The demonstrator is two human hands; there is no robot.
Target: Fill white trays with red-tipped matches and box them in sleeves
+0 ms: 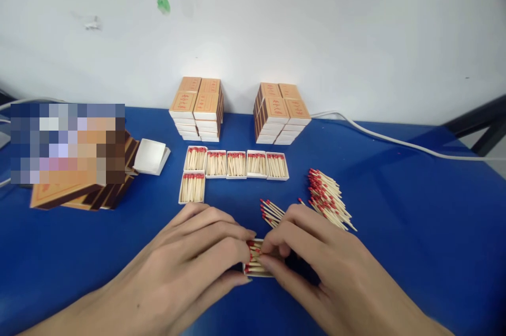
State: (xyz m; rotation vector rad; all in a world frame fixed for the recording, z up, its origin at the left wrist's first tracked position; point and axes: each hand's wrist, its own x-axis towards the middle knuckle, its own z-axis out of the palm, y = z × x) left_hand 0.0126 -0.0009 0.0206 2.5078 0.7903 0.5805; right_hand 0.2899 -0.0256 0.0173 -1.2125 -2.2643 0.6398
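Observation:
Near the front of the blue table lies a small white matchbox tray point(258, 274) with red-headed matches point(253, 267) inside. My left hand point(185, 259) grips the tray's left end, thumb on the near side and fingers on the far side. Over the tray's right part, my right hand point(320, 252) has thumb and forefinger pinched together on matches; its fingers partly hide them. Just beyond it lies a small group of loose matches point(271, 211), and to the right a larger pile of matches point(328, 196).
Several match-filled trays point(236, 164) stand in a row, one more tray point(192, 188) in front. Behind are two stacks of matchboxes point(196, 109) point(281, 112) by the wall. At left lie an empty tray point(150, 156) and more matchbox sleeves point(63, 194), partly pixelated. A white cable point(395, 142) runs right.

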